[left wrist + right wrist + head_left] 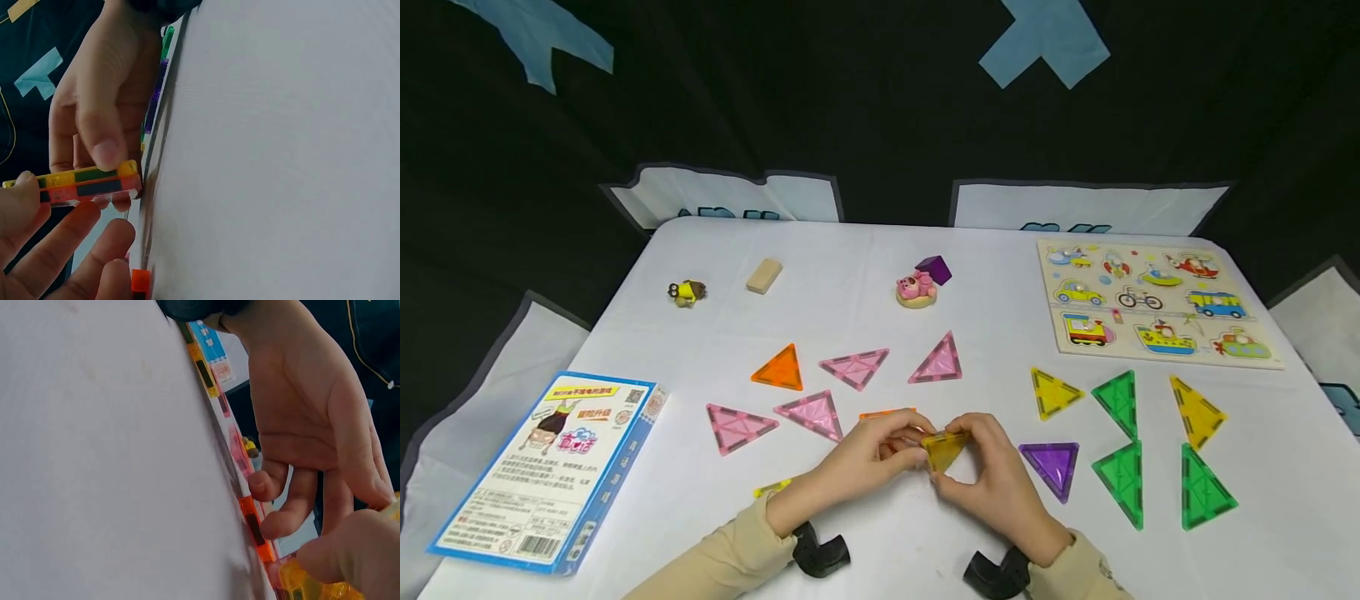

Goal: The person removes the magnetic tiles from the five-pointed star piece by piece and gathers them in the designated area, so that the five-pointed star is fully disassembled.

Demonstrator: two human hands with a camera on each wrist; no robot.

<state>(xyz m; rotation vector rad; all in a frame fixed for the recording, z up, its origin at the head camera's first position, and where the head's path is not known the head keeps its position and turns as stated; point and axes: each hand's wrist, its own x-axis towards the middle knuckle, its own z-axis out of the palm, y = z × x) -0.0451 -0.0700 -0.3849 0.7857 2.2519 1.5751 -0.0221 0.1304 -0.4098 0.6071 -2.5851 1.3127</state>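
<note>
Both hands hold a stack of two translucent triangular magnetic tiles, a yellow tile [945,451] over a pinkish-red tile [94,190], above the table. My left hand [880,450] pinches the left corner, its other fingers loosely curled. On the other side, my right hand [992,483] grips the stack between thumb and fingers. Seen edge-on in the left wrist view, the two tiles lie face to face. An orange tile [886,412] is partly hidden behind the left hand, and a yellow tile [772,487] beneath the left forearm.
Pink tiles [741,427] and an orange one [778,368] lie left and ahead; green [1120,483], yellow [1054,393] and purple tiles [1052,468] lie right. Around them are a box [542,467], puzzle board [1157,304], wooden block [764,276], pig figure [916,289] and bee figure [687,292].
</note>
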